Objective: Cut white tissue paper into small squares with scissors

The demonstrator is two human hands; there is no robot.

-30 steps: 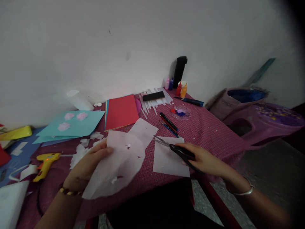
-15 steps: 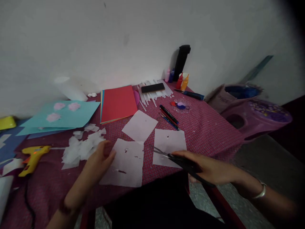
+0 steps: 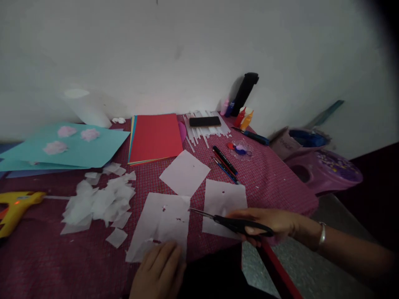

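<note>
My right hand point(image 3: 262, 226) is closed around the black handles of a pair of scissors point(image 3: 229, 222). The blades point left, close together, with their tips at the right edge of a white paper sheet point(image 3: 168, 224) that has a few dark marks. Over the near edge of this sheet bend the fingers of my left hand point(image 3: 158, 270), held close together; its thumb is hidden. A second white sheet point(image 3: 221, 193) lies partly beneath the scissors. Behind them is a third white sheet point(image 3: 185, 170), turned at an angle.
To the left lie a pile of translucent paper squares point(image 3: 99, 199), a yellow glue gun point(image 3: 18, 205) and turquoise sheets point(image 3: 106, 145) with pink paper flowers. Further back are red paper point(image 3: 156, 137), a phone point(image 3: 205, 121) on white strips, pens point(image 3: 224, 160) and paint bottles point(image 3: 246, 120).
My left hand has come down from the sheet's left side to its near edge. The scissors have shifted left to the sheet's right edge. The view has turned slightly.
</note>
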